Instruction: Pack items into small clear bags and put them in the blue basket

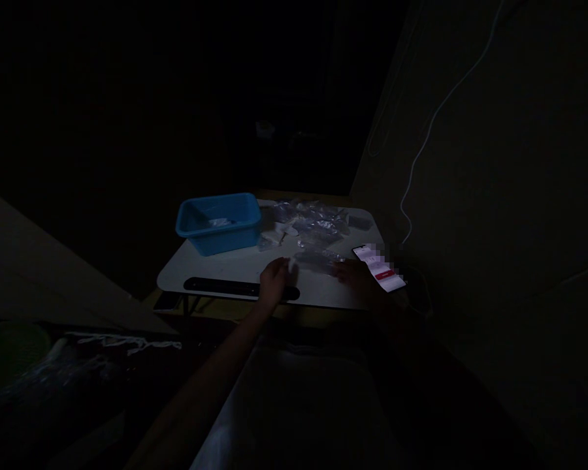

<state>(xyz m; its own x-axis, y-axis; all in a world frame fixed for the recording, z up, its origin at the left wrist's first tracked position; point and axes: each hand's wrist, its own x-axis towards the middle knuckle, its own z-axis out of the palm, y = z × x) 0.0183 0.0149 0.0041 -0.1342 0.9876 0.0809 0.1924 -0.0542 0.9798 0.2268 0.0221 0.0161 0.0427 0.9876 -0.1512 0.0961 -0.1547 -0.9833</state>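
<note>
In dim light, a clear plastic bag [317,261] stretches between my two hands just above the white table. My left hand [273,281] is closed, its fingers pinching the bag's left end. At the other end, my right hand [355,275] has its fingers closed on the bag's edge, though deep shadow hides much of that hand. Beyond them lies a loose pile of crinkled clear plastic bags [318,222]. Left of the pile are small whitish wrapped pieces [273,236], too dark to name.
A blue plastic basin [220,225] with something white inside stands at the table's [215,266] left. Along the front edge runs a black slot [225,286]. A lit phone [379,269] lies at the right edge. A white cable [434,121] hangs on the right wall.
</note>
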